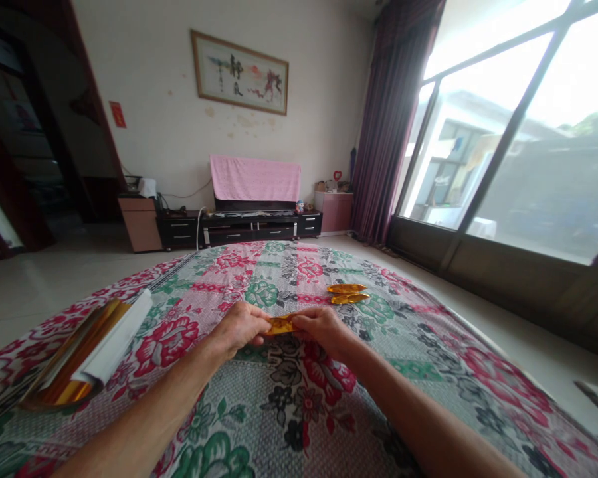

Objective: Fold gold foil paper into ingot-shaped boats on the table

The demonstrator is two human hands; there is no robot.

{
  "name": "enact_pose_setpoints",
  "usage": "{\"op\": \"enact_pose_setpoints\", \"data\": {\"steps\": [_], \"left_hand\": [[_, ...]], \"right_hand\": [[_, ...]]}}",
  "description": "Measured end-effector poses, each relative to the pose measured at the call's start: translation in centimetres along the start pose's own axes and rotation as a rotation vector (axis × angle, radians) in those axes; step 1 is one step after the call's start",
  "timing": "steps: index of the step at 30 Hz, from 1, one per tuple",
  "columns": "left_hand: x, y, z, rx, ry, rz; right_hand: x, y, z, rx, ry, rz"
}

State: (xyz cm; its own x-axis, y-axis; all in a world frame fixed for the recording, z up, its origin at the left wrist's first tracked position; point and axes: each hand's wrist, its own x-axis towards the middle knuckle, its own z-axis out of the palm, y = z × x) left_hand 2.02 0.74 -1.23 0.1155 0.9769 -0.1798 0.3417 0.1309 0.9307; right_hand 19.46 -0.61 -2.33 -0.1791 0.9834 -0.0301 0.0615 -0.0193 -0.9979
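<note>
Between my two hands, just above the patterned tablecloth, is a shiny gold foil piece (282, 324), folded into a narrow shape. My left hand (243, 325) pinches its left end, thumb on top. At the right end, my right hand (323, 328) grips it the same way, with fingers curled under. Both fists hide the ends of the foil. Beyond my right hand lie two gold folded foil pieces with pointed ends, a farther one (347, 289) and a nearer one (349, 299), side by side on the cloth.
A round table with a floral tablecloth (199, 411) spreads before me. To the left lies a stack of gold and white sheets (87, 358), partly curled. Past the table stand a low black cabinet (252, 232) and a pink cloth (256, 179) draped over something. Large windows are on the right.
</note>
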Motion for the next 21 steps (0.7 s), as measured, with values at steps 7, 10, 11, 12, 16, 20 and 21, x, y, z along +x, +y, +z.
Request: {"op": "enact_pose_setpoints", "data": {"steps": [7,10,11,12,16,20,21], "left_hand": [[-0.30,0.43,0.10,-0.025,0.008,-0.018],[-0.44,0.63,0.10,-0.023,0.009,-0.022],[-0.48,0.67,0.10,-0.022,0.007,-0.021],[-0.51,0.70,0.11,-0.021,0.005,-0.019],[-0.49,0.62,0.12,-0.018,0.005,-0.018],[-0.28,0.42,-0.02,-0.004,0.014,-0.010],[-0.21,0.38,-0.08,0.016,0.021,0.000]], "right_hand": [[0.06,-0.01,-0.06,-0.033,0.012,-0.017],[0.03,-0.02,-0.07,-0.011,0.004,-0.027],[0.02,-0.03,-0.07,-0.003,0.002,-0.029],[0.00,-0.04,-0.07,0.003,0.001,-0.030],[-0.02,-0.01,-0.05,-0.001,0.004,-0.031],[0.10,0.16,-0.02,-0.013,0.026,-0.017],[0.15,0.21,-0.02,-0.012,0.026,-0.018]]}}
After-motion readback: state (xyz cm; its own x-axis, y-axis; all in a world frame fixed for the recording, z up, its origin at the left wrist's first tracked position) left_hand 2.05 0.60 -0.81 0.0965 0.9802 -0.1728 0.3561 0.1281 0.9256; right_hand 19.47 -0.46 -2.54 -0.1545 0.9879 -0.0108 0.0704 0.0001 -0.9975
